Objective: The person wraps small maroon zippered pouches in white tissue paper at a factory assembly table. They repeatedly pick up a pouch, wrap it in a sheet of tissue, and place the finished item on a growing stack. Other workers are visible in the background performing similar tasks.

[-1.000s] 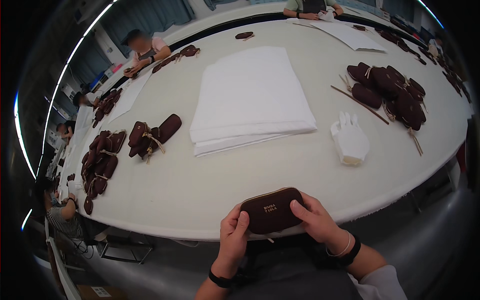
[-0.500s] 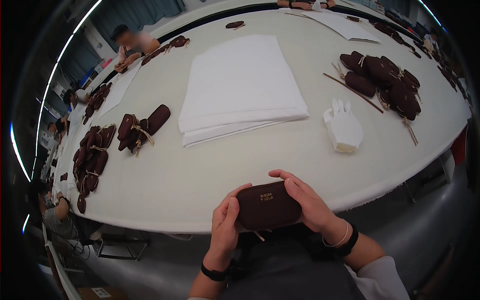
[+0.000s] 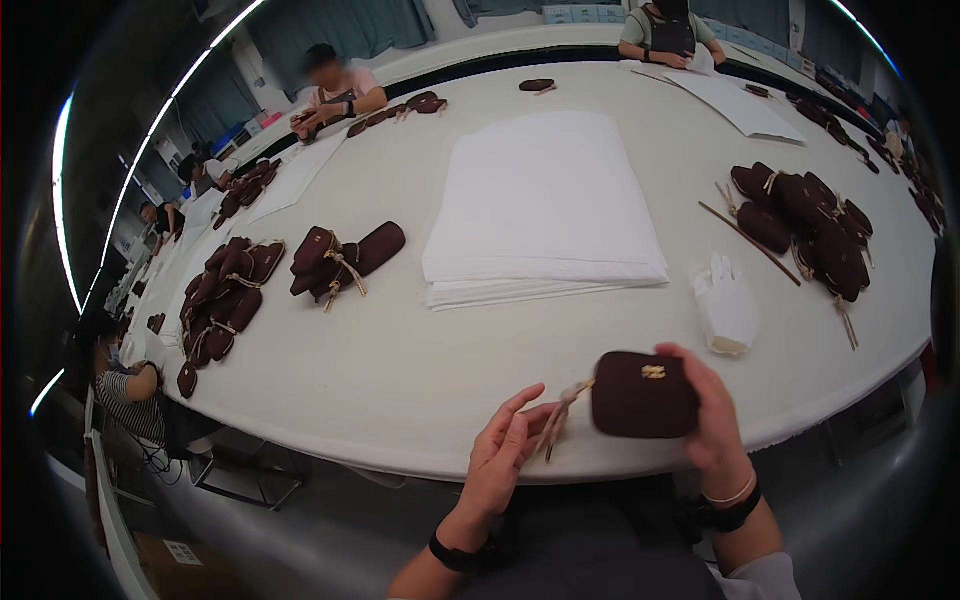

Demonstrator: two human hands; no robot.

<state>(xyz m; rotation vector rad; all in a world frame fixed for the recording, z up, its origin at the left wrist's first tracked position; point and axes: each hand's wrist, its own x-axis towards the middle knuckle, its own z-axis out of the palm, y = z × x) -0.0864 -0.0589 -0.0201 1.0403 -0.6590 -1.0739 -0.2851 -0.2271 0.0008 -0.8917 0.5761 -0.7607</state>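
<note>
Your right hand (image 3: 718, 425) holds pouch (image 3: 640, 405) at 3 o'clock | left hand (image 3: 497, 448) spread beside 9 o'clock strap (image 3: 566, 405) | likely light, soft; support edges

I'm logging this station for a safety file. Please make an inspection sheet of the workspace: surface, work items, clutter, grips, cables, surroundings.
Surface: table covered in pale cloth; near right edge looks frayed.
Job's things: brown pouch with gold mark and beige cord; more pouches in a left heap, a smaller heap left of centre and a right heap.
Clutter: white sheets stacked; white glove; thin brown stick beside the right heap.
Grips: right grip holds the pouch's right end; left grip is open beside the cord, contact unclear.
Cables: thin dark loops, probably cables, near the stool at lower left.
Surroundings: co-workers around the table; cardboard box at lower left.
</note>
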